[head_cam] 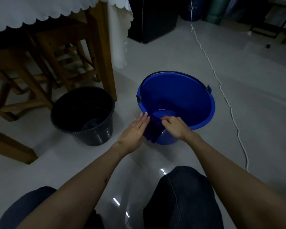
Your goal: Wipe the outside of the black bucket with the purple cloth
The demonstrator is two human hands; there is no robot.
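The purple cloth (153, 129) hangs folded over the near rim of the blue bucket (188, 96), draped down its outer wall. The right hand (175, 126) has its fingers curled closed, pinching the cloth's upper edge at the rim. The left hand (134, 131) lies flat with fingers straight, gripping nothing, its palm side pressed against the cloth's left edge. The black bucket (82, 116) stands upright on the pale tiled floor (172, 55) to the left, apart from both hands, beside a wooden table leg (104, 52)
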